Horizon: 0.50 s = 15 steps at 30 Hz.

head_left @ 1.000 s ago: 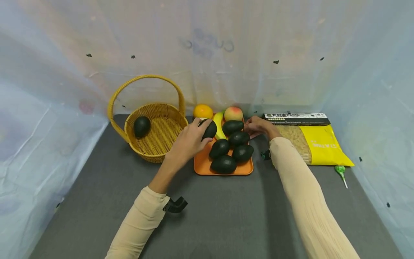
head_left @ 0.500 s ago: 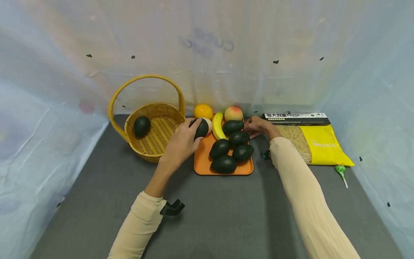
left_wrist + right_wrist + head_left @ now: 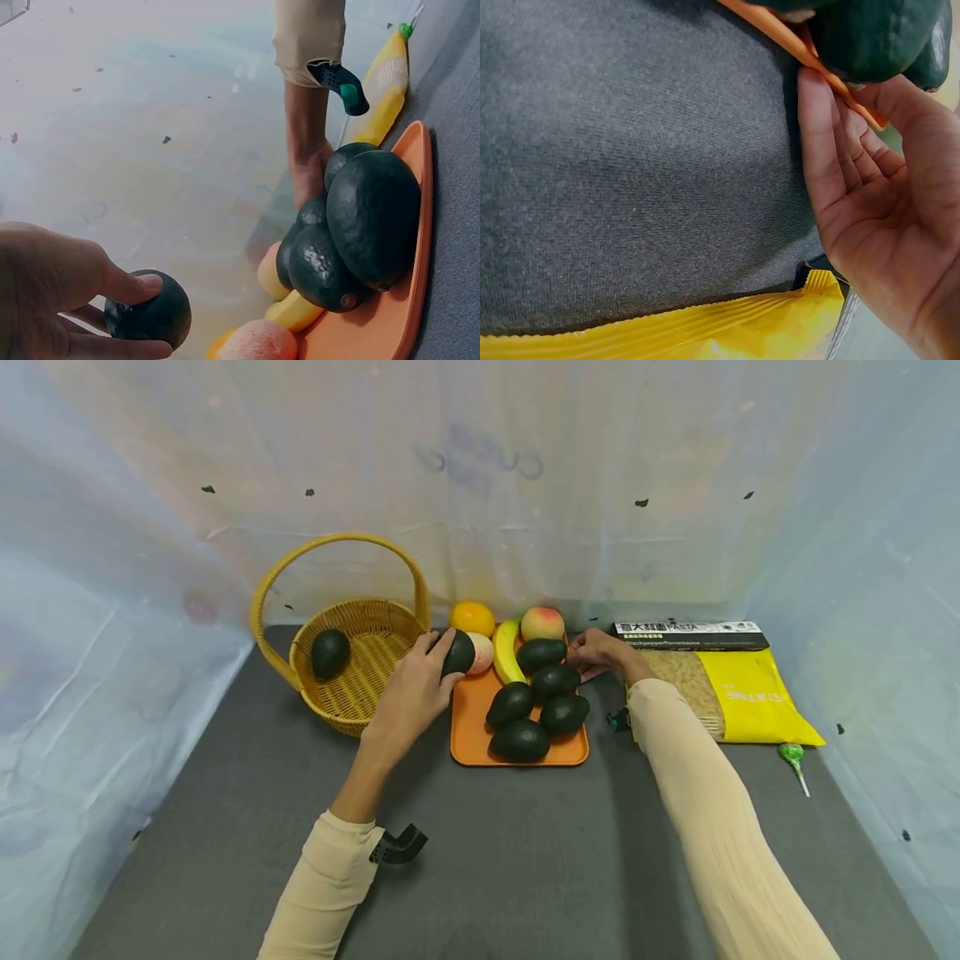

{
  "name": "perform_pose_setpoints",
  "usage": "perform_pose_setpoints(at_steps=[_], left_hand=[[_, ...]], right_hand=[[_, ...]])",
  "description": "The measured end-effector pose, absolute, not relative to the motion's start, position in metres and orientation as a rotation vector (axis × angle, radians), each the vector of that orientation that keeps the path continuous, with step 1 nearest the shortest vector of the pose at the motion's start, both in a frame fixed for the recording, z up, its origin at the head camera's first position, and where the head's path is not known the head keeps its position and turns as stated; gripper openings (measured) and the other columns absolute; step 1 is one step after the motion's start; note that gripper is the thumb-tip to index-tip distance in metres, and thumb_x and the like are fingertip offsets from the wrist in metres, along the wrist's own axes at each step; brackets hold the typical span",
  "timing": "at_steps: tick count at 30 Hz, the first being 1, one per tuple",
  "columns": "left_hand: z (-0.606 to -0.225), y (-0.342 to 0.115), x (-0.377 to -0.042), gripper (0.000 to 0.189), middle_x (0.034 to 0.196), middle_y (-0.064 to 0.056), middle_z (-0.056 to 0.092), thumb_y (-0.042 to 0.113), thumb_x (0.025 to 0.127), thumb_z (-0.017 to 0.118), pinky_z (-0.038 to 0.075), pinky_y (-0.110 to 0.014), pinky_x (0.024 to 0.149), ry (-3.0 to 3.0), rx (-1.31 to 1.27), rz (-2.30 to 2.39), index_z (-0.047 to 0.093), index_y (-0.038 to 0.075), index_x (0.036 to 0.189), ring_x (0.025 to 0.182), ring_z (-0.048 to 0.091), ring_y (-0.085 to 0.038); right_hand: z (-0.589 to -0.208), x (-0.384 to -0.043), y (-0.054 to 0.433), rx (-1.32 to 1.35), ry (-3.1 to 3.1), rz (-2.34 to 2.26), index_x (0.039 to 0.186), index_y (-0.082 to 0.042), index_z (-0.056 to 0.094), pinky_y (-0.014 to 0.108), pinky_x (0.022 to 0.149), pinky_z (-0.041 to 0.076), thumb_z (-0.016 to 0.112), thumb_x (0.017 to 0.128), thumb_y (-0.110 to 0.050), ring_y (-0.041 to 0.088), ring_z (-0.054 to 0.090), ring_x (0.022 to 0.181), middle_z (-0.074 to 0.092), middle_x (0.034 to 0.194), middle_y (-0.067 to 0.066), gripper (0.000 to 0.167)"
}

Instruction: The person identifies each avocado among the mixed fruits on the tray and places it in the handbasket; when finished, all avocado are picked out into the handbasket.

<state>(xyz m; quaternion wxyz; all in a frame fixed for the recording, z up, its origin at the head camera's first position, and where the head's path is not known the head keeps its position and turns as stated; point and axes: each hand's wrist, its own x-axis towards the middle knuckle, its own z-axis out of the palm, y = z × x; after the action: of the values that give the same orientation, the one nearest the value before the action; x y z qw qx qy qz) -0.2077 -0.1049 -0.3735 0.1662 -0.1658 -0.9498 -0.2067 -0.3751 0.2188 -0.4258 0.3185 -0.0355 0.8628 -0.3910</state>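
Observation:
My left hand (image 3: 408,693) grips a dark green avocado (image 3: 161,311), thumb on one side and fingers on the other, held between the wicker basket (image 3: 360,725) and the orange tray (image 3: 468,727). Another avocado (image 3: 330,653) lies in the basket's left side. At the tray's right rim, my right hand (image 3: 600,653) pinches the edge; the right wrist view has the thumb over the rim and fingers (image 3: 821,135) outside it. Several avocados (image 3: 519,741) lie on the tray, with a banana (image 3: 506,652), a speckled pink fruit (image 3: 480,653), an orange (image 3: 472,618) and a peach (image 3: 542,623) behind.
A yellow pasta bag (image 3: 750,693) lies right of the tray, partly behind the right forearm. Near its corner is a green-wrapped lollipop (image 3: 791,758). The basket's tall handle (image 3: 356,537) arches above it. Plastic sheeting (image 3: 480,510) encloses the grey table (image 3: 510,860).
My left hand has carried the avocado leftward off the tray's fruit toward the basket, uncovering the speckled pink fruit. The right hand stays at the tray's rim.

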Motion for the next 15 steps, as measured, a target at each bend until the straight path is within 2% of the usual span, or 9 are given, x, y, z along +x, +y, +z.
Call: perform_pose_setpoints(at_steps=[7,15], left_hand=[[-0.371,-0.109,-0.21,0.068,0.147,-0.032,0.052,0.015,0.099,0.073,0.06,-0.057,0.098,-2.724,-0.405,-0.659,0.043,0.006,0.16,0.12,0.067,-0.049],[-0.374,-0.12,-0.215,0.066,0.149,-0.035,0.045,0.01,0.101,0.07,0.059,-0.058,0.098,-2.729,-0.337,-0.74,0.041,0.006,0.16,0.116,0.066,-0.054]], right_hand=[[-0.441,-0.381,0.227,-0.137,2.308,-1.028,0.126,0.002,0.063,0.043,0.092,0.064,0.057,0.105,-0.018,0.016,0.067,0.084,0.064,0.093,0.004,0.03],[-0.443,-0.379,0.228,-0.13,2.299,-1.04,0.126,0.002,0.063,0.039,0.086,0.065,0.058,0.105,-0.017,0.014,0.069,0.083,0.066,0.093,0.004,0.03]])
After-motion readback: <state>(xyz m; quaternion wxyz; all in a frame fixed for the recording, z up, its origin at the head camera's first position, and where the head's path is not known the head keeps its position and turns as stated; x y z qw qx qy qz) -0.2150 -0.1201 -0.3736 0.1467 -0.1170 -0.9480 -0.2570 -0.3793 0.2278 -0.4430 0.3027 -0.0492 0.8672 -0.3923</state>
